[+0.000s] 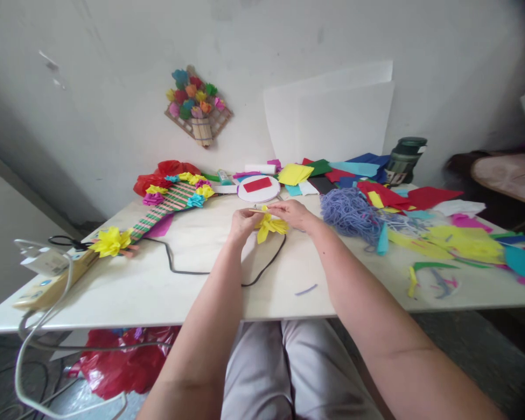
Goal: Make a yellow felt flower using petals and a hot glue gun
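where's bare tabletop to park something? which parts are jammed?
Free: the near strip of the white table, from the beige power strip past the black cable to the forearms. Crowded: the right side, with the purple yarn heap and coloured paper scraps, and the back edge.

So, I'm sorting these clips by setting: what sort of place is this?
Probably a home craft corner. Both hands hold a yellow paper flower over a white table strewn with coloured paper scraps, and a paper-flower decoration hangs on the wall.
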The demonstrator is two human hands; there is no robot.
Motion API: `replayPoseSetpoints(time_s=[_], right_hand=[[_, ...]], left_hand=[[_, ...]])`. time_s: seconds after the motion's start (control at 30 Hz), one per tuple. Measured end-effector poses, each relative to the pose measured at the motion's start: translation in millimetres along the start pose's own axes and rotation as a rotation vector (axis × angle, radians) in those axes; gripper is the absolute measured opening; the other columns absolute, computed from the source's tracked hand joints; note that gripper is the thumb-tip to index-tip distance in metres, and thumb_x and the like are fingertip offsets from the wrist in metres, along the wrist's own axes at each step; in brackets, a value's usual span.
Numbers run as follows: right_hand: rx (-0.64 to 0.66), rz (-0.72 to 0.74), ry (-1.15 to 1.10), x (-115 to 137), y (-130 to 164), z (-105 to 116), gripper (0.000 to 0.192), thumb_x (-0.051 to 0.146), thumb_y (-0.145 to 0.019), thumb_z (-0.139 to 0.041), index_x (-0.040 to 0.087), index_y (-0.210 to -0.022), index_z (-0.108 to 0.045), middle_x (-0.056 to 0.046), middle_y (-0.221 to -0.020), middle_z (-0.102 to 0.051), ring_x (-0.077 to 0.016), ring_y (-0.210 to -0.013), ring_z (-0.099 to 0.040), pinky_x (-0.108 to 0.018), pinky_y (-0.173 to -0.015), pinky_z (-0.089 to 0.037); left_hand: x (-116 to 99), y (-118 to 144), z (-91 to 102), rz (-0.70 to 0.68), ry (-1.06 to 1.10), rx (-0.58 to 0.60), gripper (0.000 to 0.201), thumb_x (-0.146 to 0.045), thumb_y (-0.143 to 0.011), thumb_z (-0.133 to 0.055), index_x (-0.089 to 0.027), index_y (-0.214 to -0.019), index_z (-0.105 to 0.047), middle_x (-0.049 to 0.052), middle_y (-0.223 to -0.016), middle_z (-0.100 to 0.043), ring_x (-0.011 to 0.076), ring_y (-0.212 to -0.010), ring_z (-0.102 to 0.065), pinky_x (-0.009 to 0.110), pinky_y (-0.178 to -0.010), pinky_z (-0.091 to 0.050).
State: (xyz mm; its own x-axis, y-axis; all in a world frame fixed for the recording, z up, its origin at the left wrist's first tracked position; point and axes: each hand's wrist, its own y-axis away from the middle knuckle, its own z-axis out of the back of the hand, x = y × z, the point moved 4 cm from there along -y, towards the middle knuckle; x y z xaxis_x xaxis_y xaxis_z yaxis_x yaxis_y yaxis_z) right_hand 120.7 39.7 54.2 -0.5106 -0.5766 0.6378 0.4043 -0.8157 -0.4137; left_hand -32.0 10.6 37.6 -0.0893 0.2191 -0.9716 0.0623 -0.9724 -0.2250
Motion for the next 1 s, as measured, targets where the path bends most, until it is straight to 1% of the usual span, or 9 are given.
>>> replayPoseSetpoints(time_s=[0.13, 0.27, 0.37, 0.47, 0.53, 0.6, 0.73, 0.87, 1.0], right_hand=[[0.029, 0.029, -0.082, -7, -3, -3, 0.031, 0.038, -0.081, -0.056, 0.019, -0.101, -0.07, -0.008, -0.099, -0.071, -0.0195, -0.094, -0.063, -0.033, -0.083, -0.048], [0.021, 0.029, -0.171, -9, -2, -2, 0.03, 0.037, -0.079, -0.058, 0.019, -0.099, -0.071, -0.006, -0.094, -0.071, -0.0181, -0.091, -0.062, -0.031, -0.081, -0.048], [0.03, 0.007, -0.214, -6, 0, -1, 0.031, 0.034, -0.077, -0.057, 0.017, -0.099, -0.071, -0.004, -0.082, -0.071, -0.0146, -0.077, -0.061, -0.027, -0.07, -0.048], [0.054, -0.005, -0.243, -5, 1, -1, 0.034, 0.034, -0.077, -0.056, 0.015, -0.102, -0.07, 0.0, -0.065, -0.066, -0.0102, -0.058, -0.053, -0.023, -0.058, -0.044], [0.055, 0.0, -0.245, -4, 1, 0, 0.035, 0.034, -0.077, -0.056, 0.014, -0.102, -0.07, 0.001, -0.058, -0.062, -0.0087, -0.052, -0.049, -0.022, -0.054, -0.041], [0.041, 0.015, -0.239, -4, 0, 1, 0.034, 0.033, -0.076, -0.057, 0.014, -0.1, -0.071, 0.0, -0.061, -0.064, -0.0088, -0.054, -0.05, -0.022, -0.056, -0.042], [0.038, 0.032, -0.246, -3, -1, 1, 0.029, 0.03, -0.076, -0.058, 0.016, -0.097, -0.072, -0.005, -0.08, -0.071, -0.0108, -0.064, -0.056, -0.024, -0.063, -0.046], [0.052, 0.028, -0.248, -3, -2, -1, 0.028, 0.027, -0.077, -0.058, 0.017, -0.099, -0.071, -0.005, -0.083, -0.072, -0.011, -0.065, -0.057, -0.025, -0.065, -0.047], [0.055, 0.035, -0.261, -1, -1, -1, 0.027, 0.025, -0.077, -0.058, 0.019, -0.099, -0.071, -0.005, -0.092, -0.072, -0.0103, -0.067, -0.058, -0.025, -0.068, -0.049]], left_hand=[[0, 0, -0.1, -0.002, -0.002, 0.025, 0.024, -0.032, -0.056, -0.062, -0.01, -0.066, -0.065, -0.003, -0.047, -0.048, 0.0068, -0.045, -0.038, 0.021, -0.046, -0.031], [0, 0, 0.3, -0.003, -0.005, 0.02, 0.025, -0.033, -0.056, -0.062, -0.01, -0.065, -0.064, -0.003, -0.048, -0.049, 0.007, -0.045, -0.038, 0.021, -0.045, -0.029], [-1, 1, -0.3, 0.016, 0.015, 0.021, 0.025, -0.033, -0.055, -0.062, -0.01, -0.065, -0.063, -0.002, -0.049, -0.05, 0.0073, -0.046, -0.038, 0.021, -0.046, -0.03], [-3, 2, -0.5, 0.035, 0.026, 0.022, 0.025, -0.033, -0.055, -0.062, -0.011, -0.065, -0.064, -0.002, -0.05, -0.05, 0.0079, -0.047, -0.04, 0.022, -0.047, -0.031], [-3, 2, -0.2, 0.045, 0.028, 0.023, 0.026, -0.035, -0.055, -0.062, -0.011, -0.067, -0.064, -0.002, -0.051, -0.051, 0.0085, -0.048, -0.041, 0.022, -0.048, -0.033], [-2, 2, -0.4, 0.055, 0.035, 0.036, 0.029, -0.036, -0.056, -0.063, -0.011, -0.068, -0.065, -0.001, -0.054, -0.053, 0.0093, -0.05, -0.044, 0.022, -0.049, -0.034], [1, 2, -1.3, 0.067, 0.064, 0.071, 0.032, -0.038, -0.055, -0.065, -0.01, -0.072, -0.066, 0.001, -0.057, -0.057, 0.0113, -0.053, -0.049, 0.023, -0.05, -0.035], [3, 0, -1.0, 0.064, 0.059, 0.087, 0.032, -0.037, -0.056, -0.065, -0.009, -0.072, -0.067, 0.001, -0.054, -0.056, 0.0113, -0.051, -0.049, 0.023, -0.049, -0.035], [9, -3, 0.1, 0.06, 0.057, 0.098, 0.029, -0.035, -0.058, -0.063, -0.009, -0.072, -0.066, 0.001, -0.055, -0.056, 0.0119, -0.051, -0.05, 0.024, -0.05, -0.036]])
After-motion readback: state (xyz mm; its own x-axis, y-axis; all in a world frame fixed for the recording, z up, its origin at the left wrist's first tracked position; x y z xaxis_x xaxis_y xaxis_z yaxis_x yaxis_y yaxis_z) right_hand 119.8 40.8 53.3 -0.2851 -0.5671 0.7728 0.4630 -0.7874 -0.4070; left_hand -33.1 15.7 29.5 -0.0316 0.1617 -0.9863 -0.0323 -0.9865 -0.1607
